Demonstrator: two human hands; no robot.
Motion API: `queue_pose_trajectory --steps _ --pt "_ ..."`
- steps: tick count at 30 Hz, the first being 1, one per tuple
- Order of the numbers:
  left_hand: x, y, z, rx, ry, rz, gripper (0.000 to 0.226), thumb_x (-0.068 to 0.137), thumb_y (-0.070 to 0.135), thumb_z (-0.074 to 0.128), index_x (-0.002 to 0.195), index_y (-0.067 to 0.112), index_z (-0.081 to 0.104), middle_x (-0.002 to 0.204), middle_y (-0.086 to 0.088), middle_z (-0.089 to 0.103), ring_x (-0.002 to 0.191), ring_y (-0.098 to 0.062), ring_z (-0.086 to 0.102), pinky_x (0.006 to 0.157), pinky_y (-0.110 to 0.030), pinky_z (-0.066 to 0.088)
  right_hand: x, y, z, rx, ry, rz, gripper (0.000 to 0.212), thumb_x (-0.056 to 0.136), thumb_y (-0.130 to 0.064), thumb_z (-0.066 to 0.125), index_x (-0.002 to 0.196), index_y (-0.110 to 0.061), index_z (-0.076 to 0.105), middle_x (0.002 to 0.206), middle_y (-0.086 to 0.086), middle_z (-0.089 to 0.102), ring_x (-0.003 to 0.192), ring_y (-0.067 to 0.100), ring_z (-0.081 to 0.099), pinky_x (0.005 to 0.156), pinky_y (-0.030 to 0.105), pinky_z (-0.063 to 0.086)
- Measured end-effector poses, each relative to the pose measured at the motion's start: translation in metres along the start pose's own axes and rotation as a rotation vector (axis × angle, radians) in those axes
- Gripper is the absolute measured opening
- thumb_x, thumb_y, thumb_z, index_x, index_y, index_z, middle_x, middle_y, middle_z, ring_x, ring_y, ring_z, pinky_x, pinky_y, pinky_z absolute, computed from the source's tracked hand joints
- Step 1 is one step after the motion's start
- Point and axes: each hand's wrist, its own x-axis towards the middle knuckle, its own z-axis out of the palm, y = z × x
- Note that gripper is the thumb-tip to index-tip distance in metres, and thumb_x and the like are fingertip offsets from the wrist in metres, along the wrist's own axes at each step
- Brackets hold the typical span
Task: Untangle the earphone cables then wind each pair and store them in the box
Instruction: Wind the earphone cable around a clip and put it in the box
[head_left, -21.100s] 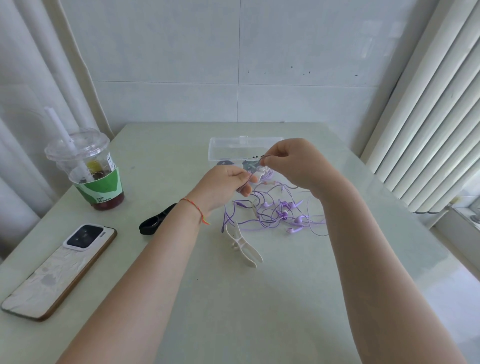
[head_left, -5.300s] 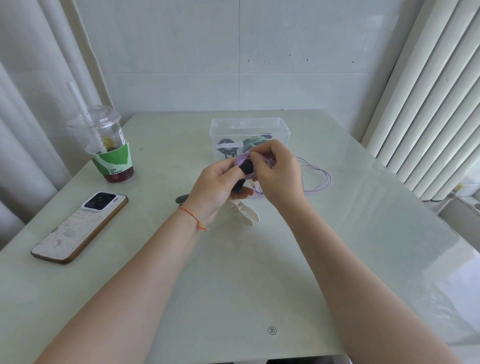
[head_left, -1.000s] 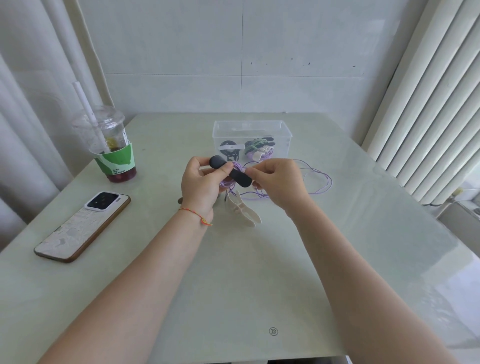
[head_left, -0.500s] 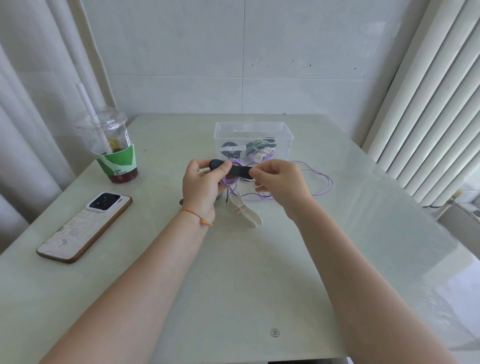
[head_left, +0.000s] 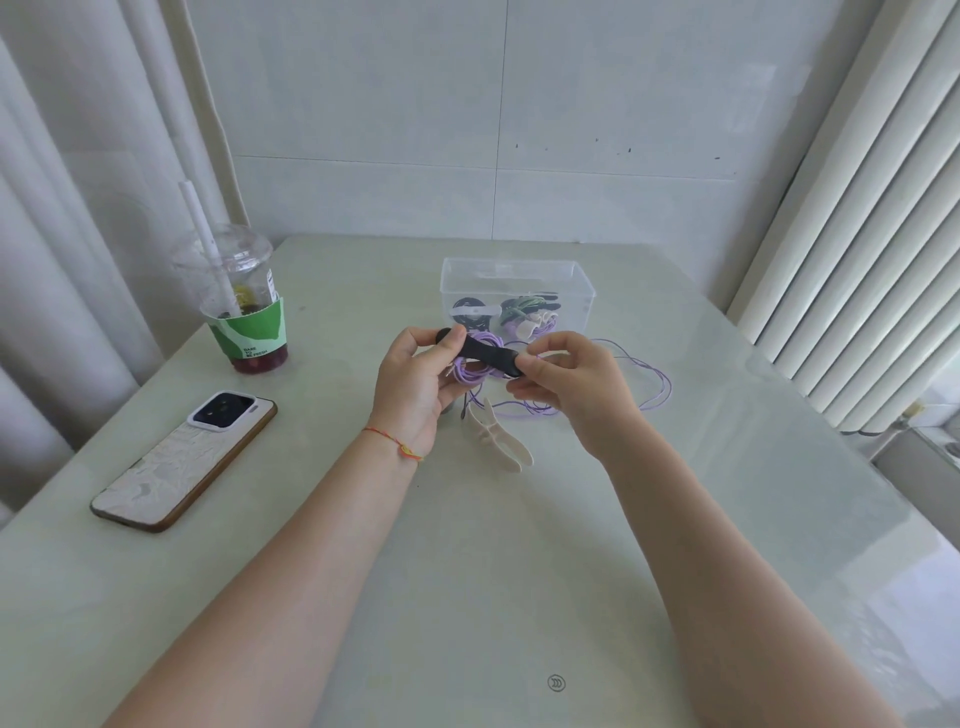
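Note:
My left hand (head_left: 415, 382) holds a wound coil of purple earphone cable (head_left: 470, 366) and pinches the left end of a black clip (head_left: 480, 353) that lies across the coil. My right hand (head_left: 563, 382) pinches the clip's right end. A second purple earphone cable (head_left: 657, 384) lies in loose loops on the table to the right of my hands. A cream clip (head_left: 496, 434) lies on the table just below my hands. The clear plastic box (head_left: 519, 270) stands behind my hands and holds wound cable bundles in black, green and purple.
An iced drink cup (head_left: 244, 306) with a straw and green sleeve stands at the left. A phone (head_left: 184, 460) lies face down nearer the left front edge. Curtains hang at the left, vertical blinds at the right.
The black clip has turned from a slant to nearly level across the purple coil, with my two hands holding its ends. The loose cable and cream clip have stayed put.

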Motion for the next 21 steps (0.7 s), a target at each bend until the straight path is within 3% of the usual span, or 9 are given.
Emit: queue_pose_trajectory --steps 3,8,12,17,21 --pt "0.000 -0.006 0.004 0.005 0.059 0.019 0.016 0.091 0.010 0.065 0.082 0.010 0.052 0.089 -0.018 0.066 0.074 -0.027 0.066 0.068 -0.034 0.059 0.002 0.004 0.004 -0.127 0.038 -0.032 0.018 0.091 -0.002 0.061 0.109 -0.001 0.062 0.074 0.011 0.068 0.063 0.019 0.068 0.069 0.027 0.059" --pt "0.004 -0.008 0.014 -0.047 0.182 -0.005 0.017 0.092 0.010 0.064 0.083 0.009 0.050 0.095 -0.021 0.064 0.072 -0.026 0.064 0.054 -0.027 0.056 0.001 -0.006 0.015 -0.323 0.024 -0.123 0.013 0.089 -0.005 0.061 0.098 -0.007 0.070 0.068 0.002 0.066 0.052 0.007 0.057 0.055 0.013 0.046" --pt "0.009 0.007 0.019 -0.065 0.094 0.042 0.012 0.093 0.009 0.062 0.086 0.008 0.052 0.087 -0.015 0.066 0.075 -0.027 0.066 0.061 -0.029 0.059 0.010 -0.025 0.010 -0.215 0.022 -0.080 0.013 0.086 -0.003 0.065 0.094 -0.011 0.073 0.075 0.006 0.072 0.063 0.016 0.064 0.071 0.028 0.056" --pt "0.016 0.023 0.019 -0.095 -0.070 0.053 0.008 0.095 0.009 0.058 0.089 0.007 0.053 0.089 -0.016 0.067 0.080 -0.027 0.068 0.077 -0.037 0.060 0.019 -0.038 0.002 0.015 -0.079 0.038 0.023 0.087 -0.001 0.067 0.109 0.005 0.068 0.092 0.017 0.070 0.068 0.019 0.065 0.069 0.023 0.057" --pt "0.027 0.025 0.025 -0.019 -0.026 0.115 0.008 0.093 0.005 0.060 0.089 0.006 0.053 0.095 -0.021 0.062 0.082 -0.032 0.062 0.077 -0.042 0.059 0.026 -0.039 0.008 -0.158 -0.028 -0.029 0.020 0.090 -0.003 0.063 0.107 0.003 0.070 0.090 0.017 0.071 0.070 0.020 0.065 0.079 0.028 0.059"
